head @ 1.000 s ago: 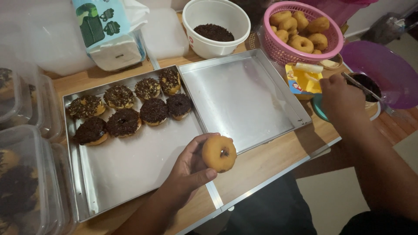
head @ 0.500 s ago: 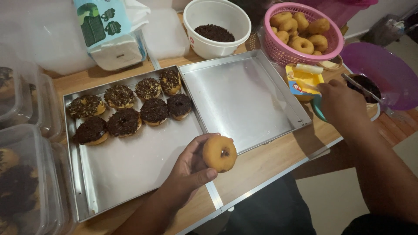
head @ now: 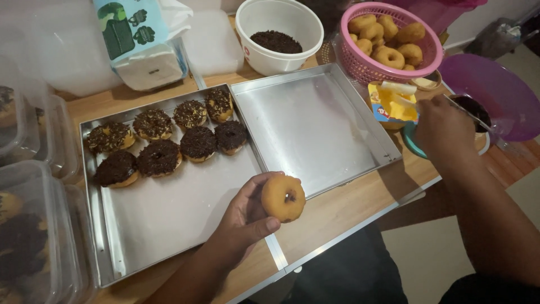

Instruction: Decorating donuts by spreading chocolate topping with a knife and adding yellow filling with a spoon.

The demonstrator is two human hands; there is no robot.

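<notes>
Head view shows the left hand (head: 244, 217) at about 6 o'clock, fingers curled round the rim of a plain doughnut (head: 283, 198) held over the near edge of the empty steel tray (head: 315, 129). At 3 o'clock the right hand (head: 444, 132) is closed on a thin utensil (head: 469, 112) dipping into a dark spread in a small bowl (head: 413, 143). The doughnut looks light, soft and easily dented, so a gentle hold by its outer edge seems best.
</notes>
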